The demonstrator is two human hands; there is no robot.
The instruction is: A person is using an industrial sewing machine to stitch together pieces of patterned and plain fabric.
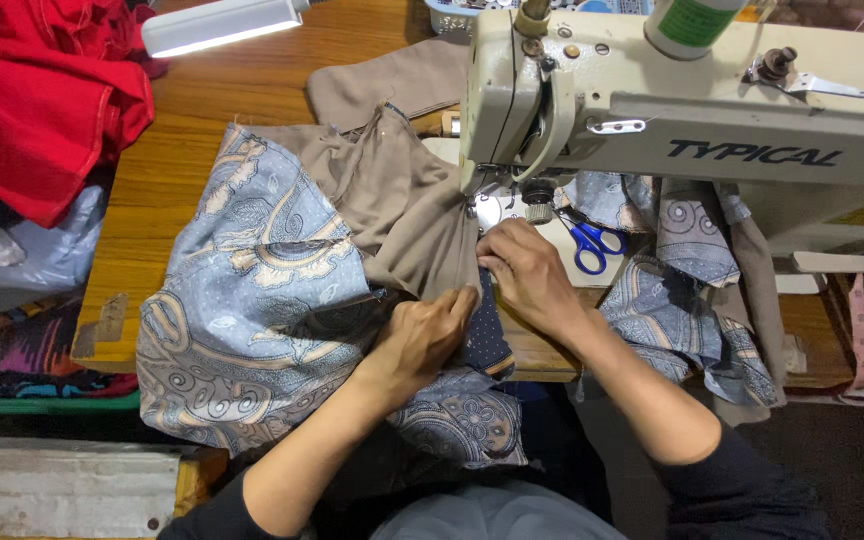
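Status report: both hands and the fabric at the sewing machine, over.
Left hand and right hand press brown fabric near the needle. Blue scissors lie beside the right hand.

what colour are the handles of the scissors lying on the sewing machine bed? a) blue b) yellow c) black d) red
a, the scissors beside the right hand have blue handles, lying on the bed of the cream sewing machine.

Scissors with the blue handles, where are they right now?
In the head view, the scissors lie on the sewing machine bed, just right of the right hand, under the machine arm.
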